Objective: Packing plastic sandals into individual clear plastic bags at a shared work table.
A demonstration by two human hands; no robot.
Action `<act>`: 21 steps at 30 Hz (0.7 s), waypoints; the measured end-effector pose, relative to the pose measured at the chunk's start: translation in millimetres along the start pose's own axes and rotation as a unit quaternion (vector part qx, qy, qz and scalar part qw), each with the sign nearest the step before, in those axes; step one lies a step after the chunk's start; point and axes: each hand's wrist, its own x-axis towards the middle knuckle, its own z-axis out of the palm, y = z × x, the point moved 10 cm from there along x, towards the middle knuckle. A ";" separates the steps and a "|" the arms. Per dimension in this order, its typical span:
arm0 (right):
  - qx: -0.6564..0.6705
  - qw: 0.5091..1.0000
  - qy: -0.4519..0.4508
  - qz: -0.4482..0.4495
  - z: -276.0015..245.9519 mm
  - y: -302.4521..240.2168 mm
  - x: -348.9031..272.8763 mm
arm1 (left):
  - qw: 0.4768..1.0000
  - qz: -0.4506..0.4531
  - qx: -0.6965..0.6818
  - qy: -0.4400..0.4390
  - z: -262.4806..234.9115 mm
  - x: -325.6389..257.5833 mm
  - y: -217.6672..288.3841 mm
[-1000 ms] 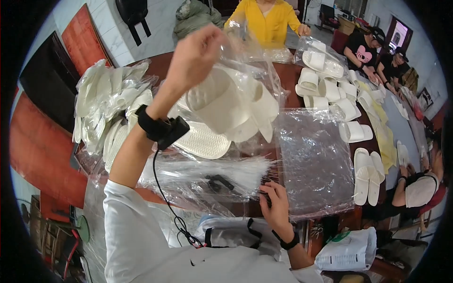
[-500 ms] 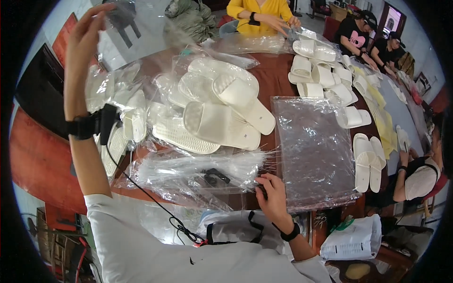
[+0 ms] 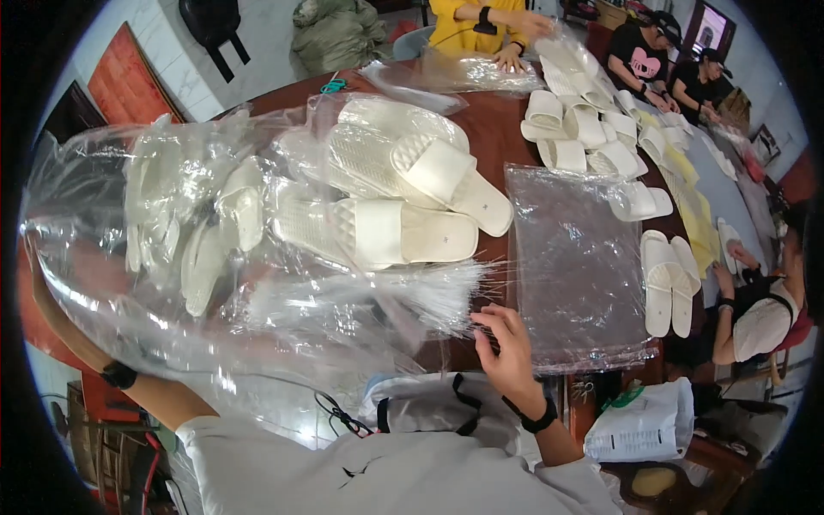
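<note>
At the far left edge, my left hand [image 3: 31,240] is small and partly lost at the rim, closed on the edge of a large clear plastic bag [image 3: 94,197]. The bag stretches out over the table and veils the white slippers [image 3: 245,202] on the left. A pile of white slippers [image 3: 416,232] lies in the middle, partly under clear film. In front of it rests a bundle of thin white ties [image 3: 386,296]. Beside the bundle's right end, my right hand [image 3: 508,348] is open, thumb and fingers apart, nothing visible in it.
A stack of flat clear bags [image 3: 575,266] lies to the right, with a slipper pair [image 3: 668,283] and more slippers [image 3: 588,129] beyond. Teal scissors [image 3: 333,84] lie at the back. A person in yellow [image 3: 481,30] works across the table; others sit along the right.
My left hand has swung from high at upper left down to the far left edge, spreading the clear bag over the slippers. My right hand has shifted slightly right.
</note>
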 end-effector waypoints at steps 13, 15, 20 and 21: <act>-0.160 0.984 -0.001 0.079 -49.3 60.8 -19.1 | 0.918 -0.376 -0.078 -0.101 178.5 -206.2 -365.7; -0.001 0.996 0.051 0.072 -61.3 78.6 -26.4 | 0.891 -0.201 0.333 -0.234 188.2 -201.1 -349.7; 0.137 0.975 0.014 0.172 -78.2 88.8 -17.1 | 0.826 -0.069 0.424 -0.365 200.2 -226.5 -395.7; 0.134 0.975 0.017 0.177 -84.4 91.6 -17.7 | 0.797 -0.036 0.476 -0.370 204.3 -229.8 -398.4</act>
